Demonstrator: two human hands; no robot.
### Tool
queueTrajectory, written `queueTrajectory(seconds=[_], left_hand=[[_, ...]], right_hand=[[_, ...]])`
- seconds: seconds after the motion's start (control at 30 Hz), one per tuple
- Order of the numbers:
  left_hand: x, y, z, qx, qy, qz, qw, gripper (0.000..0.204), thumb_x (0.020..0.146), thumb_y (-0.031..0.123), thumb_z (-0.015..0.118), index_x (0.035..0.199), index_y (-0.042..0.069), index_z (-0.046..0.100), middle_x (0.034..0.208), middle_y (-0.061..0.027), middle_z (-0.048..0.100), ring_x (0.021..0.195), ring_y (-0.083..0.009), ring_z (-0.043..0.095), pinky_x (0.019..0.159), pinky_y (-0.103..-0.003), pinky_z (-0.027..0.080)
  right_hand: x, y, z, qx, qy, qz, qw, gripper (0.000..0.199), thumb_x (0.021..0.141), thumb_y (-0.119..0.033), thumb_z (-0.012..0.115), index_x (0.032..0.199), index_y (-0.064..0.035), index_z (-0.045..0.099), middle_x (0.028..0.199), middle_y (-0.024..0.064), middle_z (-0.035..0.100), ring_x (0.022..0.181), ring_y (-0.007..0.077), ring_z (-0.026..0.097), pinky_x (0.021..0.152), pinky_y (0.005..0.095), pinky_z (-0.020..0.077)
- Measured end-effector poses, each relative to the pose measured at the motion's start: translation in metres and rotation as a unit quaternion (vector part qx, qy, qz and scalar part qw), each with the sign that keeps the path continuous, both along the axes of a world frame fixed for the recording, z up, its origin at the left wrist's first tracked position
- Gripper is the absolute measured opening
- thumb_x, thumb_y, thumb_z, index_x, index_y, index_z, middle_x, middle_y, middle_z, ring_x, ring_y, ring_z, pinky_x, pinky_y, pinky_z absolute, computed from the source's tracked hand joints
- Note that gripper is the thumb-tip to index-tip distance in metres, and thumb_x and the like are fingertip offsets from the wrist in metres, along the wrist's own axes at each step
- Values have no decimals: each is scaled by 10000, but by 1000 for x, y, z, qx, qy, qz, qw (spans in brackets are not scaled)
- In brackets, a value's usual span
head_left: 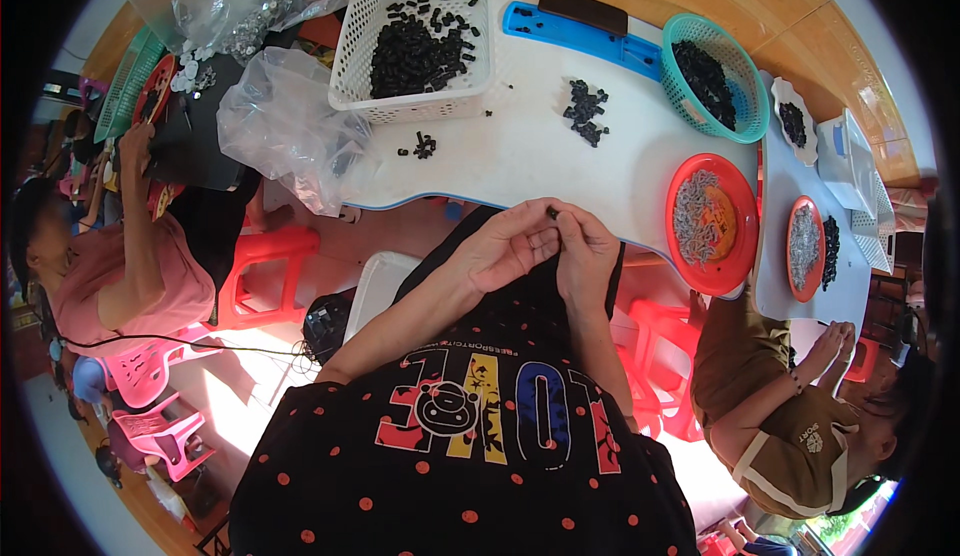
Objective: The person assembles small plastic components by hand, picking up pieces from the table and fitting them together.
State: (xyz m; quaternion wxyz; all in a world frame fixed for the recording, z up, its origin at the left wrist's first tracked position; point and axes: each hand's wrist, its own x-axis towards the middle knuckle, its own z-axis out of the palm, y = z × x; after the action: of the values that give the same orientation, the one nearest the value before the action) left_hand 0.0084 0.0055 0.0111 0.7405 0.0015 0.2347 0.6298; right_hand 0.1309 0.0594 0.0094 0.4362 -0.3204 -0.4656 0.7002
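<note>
One small black piece (552,213) is pinched between fingertips of left hand (508,248) and right hand (588,256), just off near edge of white table (480,166); left fingers are half curled, right fingers bent inward. Black cylindrical pieces (412,64) are heaped in white perforated basket (415,111), grey pieces (692,218) in red dish (738,256).

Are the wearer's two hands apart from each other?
No, the left hand and right hand meet at the fingertips, where a small black piece shows between them.
</note>
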Motion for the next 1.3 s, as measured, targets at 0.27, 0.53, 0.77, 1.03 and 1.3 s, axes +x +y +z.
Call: queueTrajectory(seconds=[0.27, 0.53, 0.77, 1.03, 1.3], left_hand=[[-8, 2, 5, -31, 26, 38, 998, 189, 905, 91, 638, 1077, 28, 590, 861, -48, 658, 768, -136, 655, 703, -248, 541], [-2, 2, 21, -65, 99, 60, 991, 273, 882, 35, 647, 1144, 7, 573, 888, -50, 652, 781, -144, 643, 697, -244, 534], [-14, 3, 28, -31, 134, 85, 987, 303, 863, 9, 649, 1153, -9, 564, 899, -67, 667, 794, -151, 651, 720, -262, 541], [-132, 43, 89, 25, 608, 314, 729, 217, 831, 30, 668, 1046, 0, 671, 1061, -118, 668, 955, -181, 646, 818, -279, 514], [-114, 23, 64, 27, 727, 259, 635, 267, 791, 53, 697, 1058, 56, 685, 1278, -147, 568, 1169, -227, 549, 943, -322, 451]], right_hand=[[14, 11, 15, -52, 32, 89, 994, 239, 897, -68, 631, 1116, 25, 659, 899, 68, 687, 651, 72, 578, 477, 207, 489], [10, 6, 21, 29, -36, 50, 998, 241, 872, -23, 645, 1112, -8, 672, 932, 68, 691, 692, 69, 597, 484, 196, 489], [12, 20, 27, 1, -7, 105, 994, 255, 910, -33, 572, 1147, 30, 640, 1025, 98, 683, 833, 88, 555, 739, 222, 440], [6, 150, 4, 206, -356, -45, 910, 239, 889, -157, 613, 1069, -20, 687, 955, 104, 692, 807, 168, 584, 761, 287, 458], [-18, 198, -37, 383, -472, -36, 793, 169, 791, -119, 710, 941, -43, 714, 865, 137, 669, 806, 266, 645, 745, 367, 493]])
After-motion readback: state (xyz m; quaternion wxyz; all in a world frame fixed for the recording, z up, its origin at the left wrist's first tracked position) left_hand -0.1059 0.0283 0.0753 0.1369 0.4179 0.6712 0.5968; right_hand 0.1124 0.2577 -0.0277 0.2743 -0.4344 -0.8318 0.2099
